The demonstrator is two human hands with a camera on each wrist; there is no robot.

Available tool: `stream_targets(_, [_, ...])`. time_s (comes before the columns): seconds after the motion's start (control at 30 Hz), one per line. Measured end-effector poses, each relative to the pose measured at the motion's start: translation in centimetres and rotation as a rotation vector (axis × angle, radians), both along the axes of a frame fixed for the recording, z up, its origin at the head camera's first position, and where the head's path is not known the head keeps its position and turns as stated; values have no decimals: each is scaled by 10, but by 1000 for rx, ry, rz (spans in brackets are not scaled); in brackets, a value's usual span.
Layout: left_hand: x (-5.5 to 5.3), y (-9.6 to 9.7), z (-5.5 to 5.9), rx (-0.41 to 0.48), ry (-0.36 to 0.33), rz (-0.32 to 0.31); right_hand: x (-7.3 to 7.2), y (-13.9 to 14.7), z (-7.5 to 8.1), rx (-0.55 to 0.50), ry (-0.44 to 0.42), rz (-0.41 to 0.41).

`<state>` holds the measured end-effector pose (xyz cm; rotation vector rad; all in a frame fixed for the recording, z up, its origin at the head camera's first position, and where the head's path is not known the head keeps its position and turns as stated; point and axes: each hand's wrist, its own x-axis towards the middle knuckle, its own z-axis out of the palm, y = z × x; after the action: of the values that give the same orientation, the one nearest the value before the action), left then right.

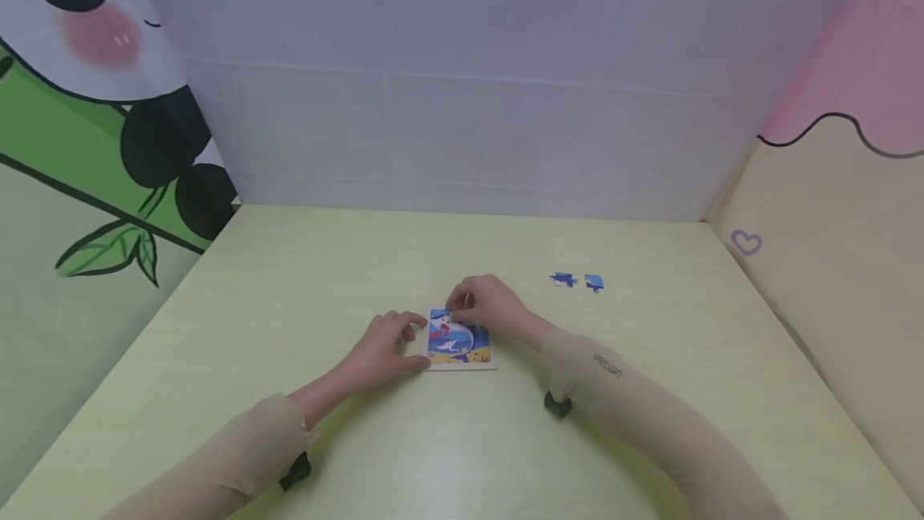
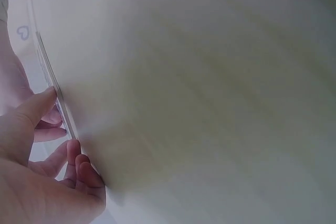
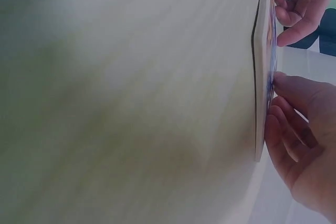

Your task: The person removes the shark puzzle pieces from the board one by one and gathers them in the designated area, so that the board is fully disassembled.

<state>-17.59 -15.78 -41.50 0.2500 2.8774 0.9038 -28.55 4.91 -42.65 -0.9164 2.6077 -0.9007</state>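
A small jigsaw puzzle (image 1: pixel 451 343) with a blue sea picture lies in a thin, pale wooden tray (image 1: pixel 462 368) on the table. My left hand (image 1: pixel 382 347) holds the tray's left side, thumb at the near corner and index finger toward the far corner. Over the puzzle's far right part, my right hand (image 1: pixel 491 303) bends its thumb and fingers together at a puzzle piece, mostly hidden beneath them. In the right wrist view, the right thumb (image 3: pixel 286 81) touches the picture surface, and the other fingers bunch beside it at the tray's edge.
Two loose blue jigsaw pieces, one (image 1: pixel 564 279) beside the other (image 1: pixel 594 283), lie on the table beyond the right hand. A pale fabric wall (image 1: pixel 469 135) rises behind the table (image 1: pixel 346 263). Printed panels stand at left and right.
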Motion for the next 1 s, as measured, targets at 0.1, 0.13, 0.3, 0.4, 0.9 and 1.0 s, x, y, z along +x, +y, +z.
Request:
stream_targets(0.1, [0, 0, 0, -6, 1, -3, 0, -2, 3, 25, 13, 3])
stream_targets(0.13, [0, 0, 0, -7, 0, -4, -1, -3, 4, 36, 21, 5])
stream_targets(0.3, [1, -2, -1, -8, 4, -1, -4, -8, 7, 103, 104, 43])
stream_targets(0.4, [0, -3, -2, -2, 9, -2, -6, -10, 7, 118, 130, 65])
stream_targets(0.9, [2, -1, 0, 22, 37, -67, -8, -9, 7, 139, 201, 86])
stream_targets(1.0, [0, 0, -1, 23, 40, -64, -8, -8, 5, 136, 214, 103])
